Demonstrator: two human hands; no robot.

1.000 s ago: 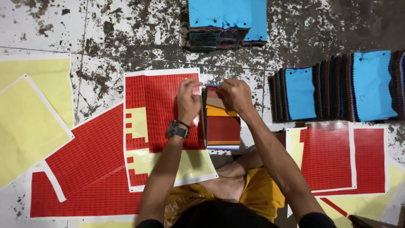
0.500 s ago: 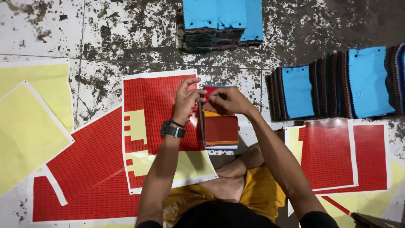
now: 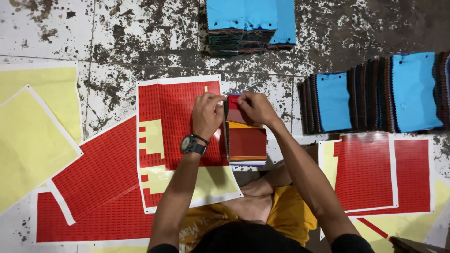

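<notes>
— Sheets first, from the far left: I'm seeing yellow backing sheets (image 3: 33,140) lying on the stained floor (image 3: 117,42), then red sticker sheets (image 3: 101,187) overlapping toward the middle. What are the hands doing?

— I'm watching the left hand (image 3: 207,114), wristwatch (image 3: 191,145) on its wrist, resting over a red sticker sheet (image 3: 176,107) with its fingers curling in at the top edge of the swatch stack (image 3: 246,140). Fingertips are pinching together there; I cannot tell whether anything is between them.

— And the other one?

— I'm seeing the right hand (image 3: 255,107) closing on the stack's top corner, thumb and fingers gripping the uppermost red swatch. That stack is sitting just in front of the person's knees, between the two forearms.

— Further right?

— Blue-topped fabric sample piles (image 3: 375,93) are leaning in a row, another pile (image 3: 251,21) is sitting above, and more red sheets (image 3: 375,173) are lying at the lower right.
</notes>
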